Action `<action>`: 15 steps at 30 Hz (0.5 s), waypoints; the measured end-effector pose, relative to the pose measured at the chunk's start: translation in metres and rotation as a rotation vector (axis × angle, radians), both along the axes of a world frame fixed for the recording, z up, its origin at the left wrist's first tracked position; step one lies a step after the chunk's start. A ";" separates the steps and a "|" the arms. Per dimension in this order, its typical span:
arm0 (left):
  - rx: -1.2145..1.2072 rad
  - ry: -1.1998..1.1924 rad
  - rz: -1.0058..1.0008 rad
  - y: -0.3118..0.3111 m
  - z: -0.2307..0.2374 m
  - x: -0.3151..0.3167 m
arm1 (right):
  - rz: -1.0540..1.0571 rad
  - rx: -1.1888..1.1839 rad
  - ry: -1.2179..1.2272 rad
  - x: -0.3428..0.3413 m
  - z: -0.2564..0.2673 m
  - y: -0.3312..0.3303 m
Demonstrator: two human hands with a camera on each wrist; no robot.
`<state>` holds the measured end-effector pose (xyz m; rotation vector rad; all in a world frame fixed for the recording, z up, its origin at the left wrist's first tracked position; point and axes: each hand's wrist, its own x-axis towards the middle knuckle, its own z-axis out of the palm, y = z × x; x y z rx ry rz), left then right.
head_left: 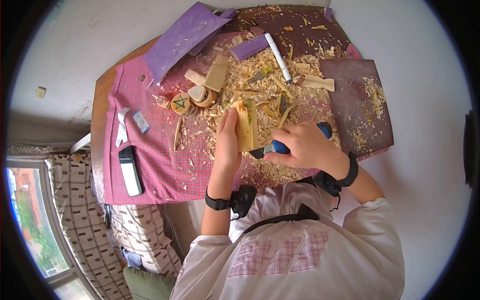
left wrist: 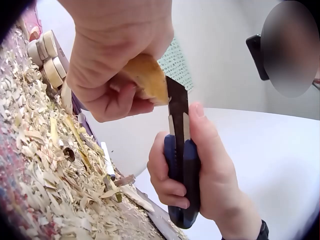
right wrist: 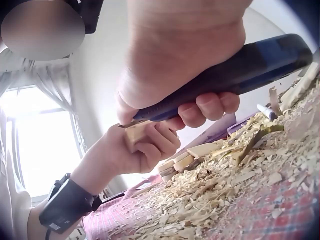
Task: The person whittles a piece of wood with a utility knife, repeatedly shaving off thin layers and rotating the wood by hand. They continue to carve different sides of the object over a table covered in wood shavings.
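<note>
My left hand (head_left: pixel 228 141) grips a yellowish wood block (head_left: pixel 246 126) with a greenish patch near its far end. In the left wrist view the fingers curl round the block (left wrist: pixel 146 79). My right hand (head_left: pixel 305 145) holds a blue and black utility knife (left wrist: pixel 183 175), fingers wrapped round its handle. The knife's dark blade (left wrist: pixel 177 96) is out and meets the near end of the block. In the right wrist view the handle (right wrist: pixel 220 80) hides much of the blade. Both hands are above the shavings (right wrist: pixel 210 200).
Wood shavings cover much of the pink checked cloth (head_left: pixel 165 175). Carved round pieces (head_left: pixel 181 103), a small wooden block (head_left: pixel 217 73), a white marker (head_left: pixel 278 57) and purple sheets (head_left: pixel 185 37) lie beyond my hands. A phone (head_left: pixel 130 171) lies left; a brown board (head_left: pixel 357 105) is right.
</note>
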<state>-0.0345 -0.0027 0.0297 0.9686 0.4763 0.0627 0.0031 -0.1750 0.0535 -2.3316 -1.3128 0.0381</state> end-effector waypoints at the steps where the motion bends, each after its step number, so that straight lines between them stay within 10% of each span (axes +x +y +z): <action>1: 0.000 -0.001 0.000 -0.001 0.001 0.000 | 0.000 0.000 -0.001 0.000 0.000 0.001; 15: 0.185 -0.013 -0.024 -0.008 -0.008 -0.005 | -0.136 0.001 -0.096 0.024 -0.004 0.011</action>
